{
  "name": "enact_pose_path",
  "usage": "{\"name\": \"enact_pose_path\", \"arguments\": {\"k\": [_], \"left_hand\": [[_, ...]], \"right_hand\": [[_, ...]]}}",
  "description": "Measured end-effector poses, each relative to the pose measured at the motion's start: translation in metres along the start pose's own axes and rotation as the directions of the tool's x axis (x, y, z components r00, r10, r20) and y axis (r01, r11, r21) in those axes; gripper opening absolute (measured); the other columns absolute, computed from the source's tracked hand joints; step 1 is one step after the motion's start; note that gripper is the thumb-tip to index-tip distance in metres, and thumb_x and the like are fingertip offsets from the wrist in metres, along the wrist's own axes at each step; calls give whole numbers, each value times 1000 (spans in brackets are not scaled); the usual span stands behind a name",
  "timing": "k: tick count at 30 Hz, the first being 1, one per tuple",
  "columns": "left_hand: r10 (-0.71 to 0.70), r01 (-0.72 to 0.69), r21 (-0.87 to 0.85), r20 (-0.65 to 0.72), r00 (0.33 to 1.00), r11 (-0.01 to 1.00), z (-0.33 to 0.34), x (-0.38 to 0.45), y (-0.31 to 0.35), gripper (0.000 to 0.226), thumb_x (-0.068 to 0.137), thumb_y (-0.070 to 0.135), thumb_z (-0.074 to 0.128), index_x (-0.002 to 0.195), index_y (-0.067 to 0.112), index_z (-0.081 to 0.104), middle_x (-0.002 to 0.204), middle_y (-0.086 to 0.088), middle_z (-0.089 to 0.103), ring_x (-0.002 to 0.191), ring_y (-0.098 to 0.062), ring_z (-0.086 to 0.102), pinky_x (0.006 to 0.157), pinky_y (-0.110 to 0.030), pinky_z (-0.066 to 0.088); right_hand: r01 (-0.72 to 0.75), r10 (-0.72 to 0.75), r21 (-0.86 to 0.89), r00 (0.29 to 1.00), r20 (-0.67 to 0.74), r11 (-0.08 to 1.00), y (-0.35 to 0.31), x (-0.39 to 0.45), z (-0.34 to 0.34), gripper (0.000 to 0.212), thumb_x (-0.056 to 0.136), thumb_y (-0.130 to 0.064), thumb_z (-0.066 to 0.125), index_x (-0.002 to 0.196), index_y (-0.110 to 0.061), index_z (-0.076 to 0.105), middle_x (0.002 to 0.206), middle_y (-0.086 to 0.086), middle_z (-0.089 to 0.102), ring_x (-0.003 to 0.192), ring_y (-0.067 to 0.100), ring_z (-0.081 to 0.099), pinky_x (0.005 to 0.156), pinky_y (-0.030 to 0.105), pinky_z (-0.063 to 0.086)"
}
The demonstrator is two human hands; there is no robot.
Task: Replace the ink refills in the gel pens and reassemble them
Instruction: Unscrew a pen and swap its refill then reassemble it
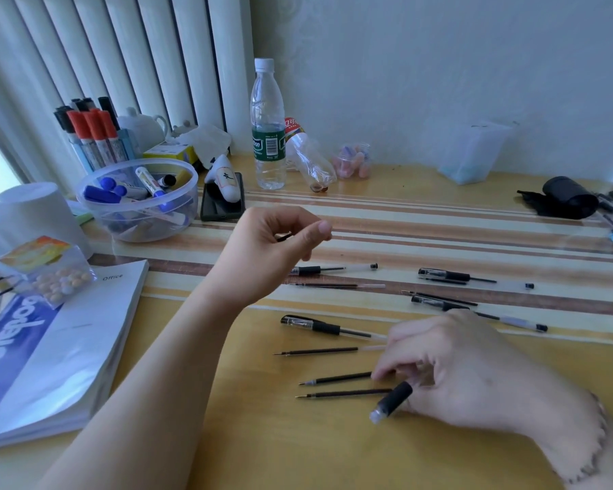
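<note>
My left hand (pixel 273 242) hovers above the table with its fingers curled, pinching a small black pen part (pixel 284 237). My right hand (pixel 471 369) rests low on the wooden table (pixel 262 436). It grips a clear pen barrel with a black grip (pixel 393 401), and its fingertips touch the end of one refill (pixel 337 378). Two more refills (pixel 319 350) (pixel 344 394) lie parallel beside it. A capped gel pen (pixel 326 327) lies just beyond them. Further pens and refills (pixel 453 276) lie scattered on the striped cloth.
A plastic bowl of markers (pixel 138 203), a phone (pixel 223 203) and a water bottle (pixel 268 136) stand behind my left hand. A thick book (pixel 68 348) lies at the left edge. A black pouch (pixel 567 201) sits far right.
</note>
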State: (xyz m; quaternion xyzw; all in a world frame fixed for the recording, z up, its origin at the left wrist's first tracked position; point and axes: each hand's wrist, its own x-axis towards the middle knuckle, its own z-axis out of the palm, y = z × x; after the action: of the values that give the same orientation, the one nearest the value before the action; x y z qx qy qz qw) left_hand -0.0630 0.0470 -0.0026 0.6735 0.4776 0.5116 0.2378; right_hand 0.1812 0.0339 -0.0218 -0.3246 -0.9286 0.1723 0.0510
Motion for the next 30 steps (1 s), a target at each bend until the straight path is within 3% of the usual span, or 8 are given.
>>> {"name": "enact_pose_path", "arguments": {"k": [4,9,14,20,23,25,27,30], "left_hand": [[-11,11,-20,44,999,1000,3,-1,1,23,86,24,68,77,4,71,61,4,58,58,0,52,60,-9,41],[-36,39,-21,115,993,999,7,-1,-1,15,86,23,70,77,11,71,68,-2,62,64,-10,57,61,-27,48],[-87,86,13,229,970,996,8,-3,-3,15,83,25,72,81,10,75,84,-3,76,79,-15,69,75,-27,55],[-106,125,-29,364,926,992,4,-4,-2,12,83,16,71,88,7,77,87,-1,77,91,-10,71,85,-19,52],[-109,156,-107,356,928,982,3,-4,1,14,78,21,72,89,14,76,90,-9,77,93,-15,71,88,-24,53],[-110,166,-134,351,930,977,3,-4,2,18,74,25,71,89,17,76,90,-11,77,92,-15,71,90,-27,53],[-107,163,-135,353,930,977,3,-4,3,19,72,26,72,88,17,76,90,-12,77,92,-16,71,90,-29,54],[-108,162,-132,344,933,978,4,-4,2,18,71,27,73,86,18,77,89,-10,77,91,-14,71,88,-27,55]], "right_hand": [[-63,60,-32,995,-80,998,8,-2,-1,21,80,-23,70,89,-42,70,77,-23,59,70,-3,54,63,13,40],[-116,111,-37,985,-129,993,6,-5,2,16,82,-30,69,90,-43,72,81,-19,59,72,5,56,55,16,34],[-117,104,-81,984,-144,990,7,-4,5,5,84,-44,63,85,-42,67,81,-24,54,72,3,55,57,20,41],[-136,166,106,914,-370,985,27,-16,-17,7,86,-40,63,83,-43,57,91,-18,64,67,17,63,58,39,53],[-159,244,237,888,-389,958,32,-18,-18,7,81,-48,59,85,-43,60,71,-15,68,48,15,54,54,30,47],[-146,247,266,884,-397,953,32,-16,-17,4,81,-41,62,85,-41,61,76,-19,70,55,9,61,60,32,54],[-136,252,292,878,-407,947,31,-14,-16,6,80,-39,62,85,-40,62,82,-18,72,69,16,69,68,45,57],[-127,240,275,871,-429,953,33,-13,-15,6,80,-42,62,85,-40,64,82,-18,71,78,9,70,71,44,57]]}}
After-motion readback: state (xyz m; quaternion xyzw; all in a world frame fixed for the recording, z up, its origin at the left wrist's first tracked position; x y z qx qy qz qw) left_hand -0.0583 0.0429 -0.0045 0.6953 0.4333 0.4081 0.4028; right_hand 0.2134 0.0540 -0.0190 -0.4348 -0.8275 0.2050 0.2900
